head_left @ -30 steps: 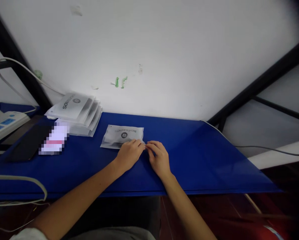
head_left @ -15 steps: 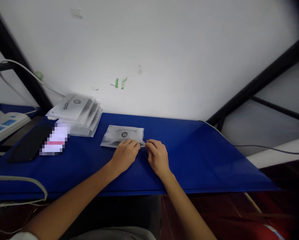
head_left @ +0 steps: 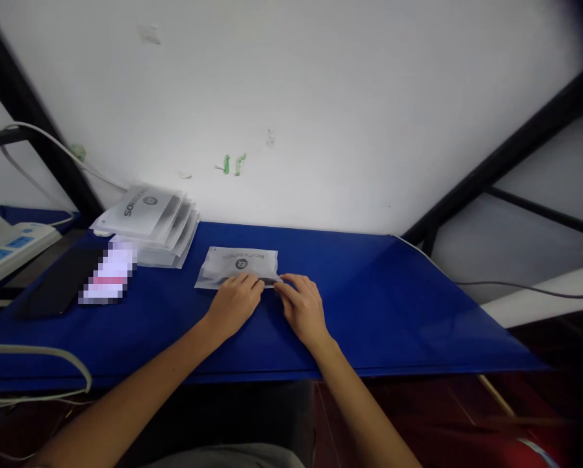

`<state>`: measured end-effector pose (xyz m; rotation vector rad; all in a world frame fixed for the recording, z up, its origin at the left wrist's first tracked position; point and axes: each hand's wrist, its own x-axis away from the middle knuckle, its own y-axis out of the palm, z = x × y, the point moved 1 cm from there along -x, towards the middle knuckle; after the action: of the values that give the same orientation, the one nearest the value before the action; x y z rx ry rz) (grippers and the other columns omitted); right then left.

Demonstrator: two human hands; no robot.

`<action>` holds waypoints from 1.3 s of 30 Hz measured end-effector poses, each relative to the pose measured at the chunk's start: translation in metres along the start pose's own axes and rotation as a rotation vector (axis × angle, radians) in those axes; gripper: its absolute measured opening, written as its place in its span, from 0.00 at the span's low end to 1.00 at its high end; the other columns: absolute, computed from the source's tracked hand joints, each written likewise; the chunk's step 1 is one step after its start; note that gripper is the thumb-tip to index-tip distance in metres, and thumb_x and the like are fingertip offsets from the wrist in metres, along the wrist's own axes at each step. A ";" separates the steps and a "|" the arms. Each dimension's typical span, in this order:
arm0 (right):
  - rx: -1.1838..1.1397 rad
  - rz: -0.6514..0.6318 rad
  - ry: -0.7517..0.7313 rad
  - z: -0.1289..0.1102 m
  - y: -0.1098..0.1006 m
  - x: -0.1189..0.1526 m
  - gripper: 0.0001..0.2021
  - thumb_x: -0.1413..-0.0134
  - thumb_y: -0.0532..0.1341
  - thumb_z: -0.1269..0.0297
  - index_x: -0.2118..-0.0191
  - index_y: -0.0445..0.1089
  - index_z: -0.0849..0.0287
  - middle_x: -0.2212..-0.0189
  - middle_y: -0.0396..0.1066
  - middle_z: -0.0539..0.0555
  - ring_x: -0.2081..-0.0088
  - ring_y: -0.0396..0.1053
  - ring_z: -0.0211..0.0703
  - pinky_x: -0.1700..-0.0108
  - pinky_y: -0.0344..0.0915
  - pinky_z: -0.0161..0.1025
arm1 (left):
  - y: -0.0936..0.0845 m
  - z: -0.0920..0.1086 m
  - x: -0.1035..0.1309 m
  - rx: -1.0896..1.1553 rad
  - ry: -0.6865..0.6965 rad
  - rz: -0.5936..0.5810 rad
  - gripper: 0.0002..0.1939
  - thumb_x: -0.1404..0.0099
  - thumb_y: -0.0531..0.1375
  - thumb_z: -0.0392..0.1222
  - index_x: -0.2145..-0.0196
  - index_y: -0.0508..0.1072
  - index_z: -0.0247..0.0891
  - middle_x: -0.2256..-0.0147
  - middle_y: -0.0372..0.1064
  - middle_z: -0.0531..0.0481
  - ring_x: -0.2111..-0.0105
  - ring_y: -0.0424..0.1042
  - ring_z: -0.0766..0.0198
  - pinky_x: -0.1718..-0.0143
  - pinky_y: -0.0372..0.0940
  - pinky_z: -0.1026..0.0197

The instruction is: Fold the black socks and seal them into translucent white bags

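A frosted plastic pouch [head_left: 245,255] with a dark round logo and printed lettering lies on the blue table, its near edge towards me. My left hand [head_left: 236,300] is closed over the middle of that near edge, fingers curled on the plastic. At the pouch's near right corner, my right hand [head_left: 301,305] pinches the edge between thumb and fingers. Something dark shows inside the pouch along the near edge, partly covered by my left fingers.
Several similar pouches are stacked [head_left: 147,218] at the back left against the white wall. Beside them lie a dark phone [head_left: 60,283] and a blurred bright item [head_left: 108,273]. A white power strip [head_left: 18,250] sits far left, and a pale cable [head_left: 52,351] loops over the front left.
My left hand has slid a little left and towards me along the pouch's edge. My right hand has shifted slightly left, still at the right corner.
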<state>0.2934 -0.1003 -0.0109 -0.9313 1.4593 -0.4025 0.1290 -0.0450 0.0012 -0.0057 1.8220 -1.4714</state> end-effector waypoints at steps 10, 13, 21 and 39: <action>0.079 -0.028 0.036 0.008 -0.004 0.002 0.13 0.43 0.52 0.76 0.63 0.73 0.56 0.57 0.73 0.58 0.56 0.67 0.49 0.58 0.62 0.45 | -0.008 -0.012 0.013 -0.060 -0.025 -0.019 0.07 0.34 0.53 0.32 0.66 0.70 0.36 0.68 0.71 0.49 0.66 0.70 0.60 0.68 0.62 0.58; 0.089 -0.023 0.041 0.010 -0.003 0.003 0.12 0.43 0.53 0.76 0.64 0.72 0.56 0.57 0.73 0.58 0.56 0.67 0.49 0.58 0.62 0.45 | -0.015 -0.022 0.024 -0.095 -0.049 0.015 0.07 0.34 0.53 0.32 0.64 0.71 0.36 0.67 0.71 0.48 0.66 0.69 0.60 0.69 0.61 0.59; 0.124 -0.008 0.071 0.013 -0.002 0.002 0.11 0.42 0.53 0.76 0.67 0.71 0.56 0.59 0.73 0.56 0.58 0.67 0.49 0.60 0.61 0.44 | -0.027 -0.042 0.048 -0.194 -0.145 0.066 0.08 0.34 0.54 0.34 0.64 0.73 0.38 0.66 0.72 0.49 0.68 0.68 0.61 0.70 0.61 0.59; -0.088 -0.047 0.238 0.006 0.003 0.002 0.09 0.41 0.56 0.64 0.60 0.73 0.57 0.58 0.75 0.57 0.54 0.69 0.50 0.54 0.65 0.47 | -0.022 -0.047 0.075 0.090 -0.279 -0.008 0.13 0.32 0.51 0.41 0.56 0.72 0.36 0.57 0.70 0.43 0.58 0.70 0.57 0.56 0.67 0.52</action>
<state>0.2987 -0.0983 -0.0149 -1.0158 1.6855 -0.5003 0.0402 -0.0476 -0.0207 -0.1658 1.5328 -1.4770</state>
